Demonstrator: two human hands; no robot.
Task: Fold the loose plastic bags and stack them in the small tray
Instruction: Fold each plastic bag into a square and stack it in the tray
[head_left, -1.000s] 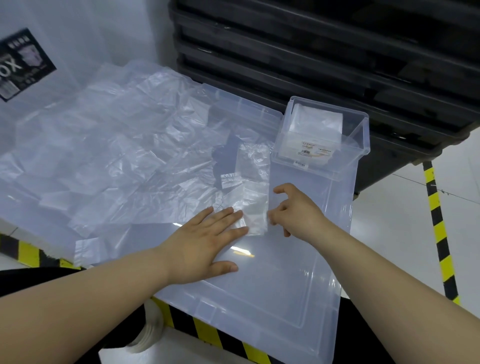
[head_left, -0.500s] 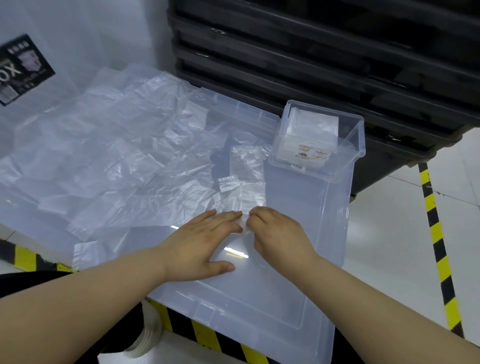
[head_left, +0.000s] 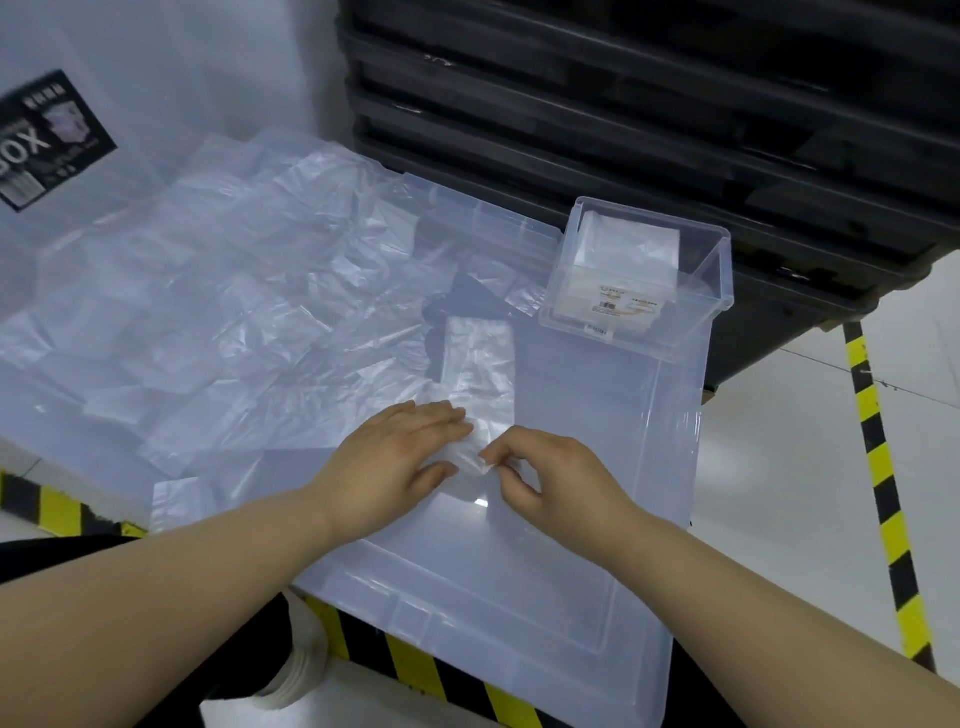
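A narrow clear plastic bag (head_left: 480, 374) is lying flat on a large translucent lid (head_left: 545, 571), just in front of the small tray (head_left: 718, 280) and slightly to its left, its far end stopping short of the tray's front wall. The left hand (head_left: 395, 457) is pressing down on the bag's near end with straight, spread fingers. The right hand (head_left: 550, 478) is curling its fingers and pinching the bag's near edge between thumb and forefinger, right beside the left fingertips.

The small tray is sitting on the lid's far right corner and is holding a neat stack of folded bags (head_left: 623, 260) with a printed label on its front. To the left of the tray, a crumpled heap of loose bags (head_left: 234, 322) is spreading across the lid and beyond it. Further left of the tray, a black sticker reading "BOX" (head_left: 52, 140) is showing on a pale translucent wall.

Behind the tray, stacked black crates (head_left: 623, 104) are filling the background. To the right of the tray, white floor (head_left: 810, 519) is showing, with yellow-and-black hazard tape (head_left: 878, 467) running across it.
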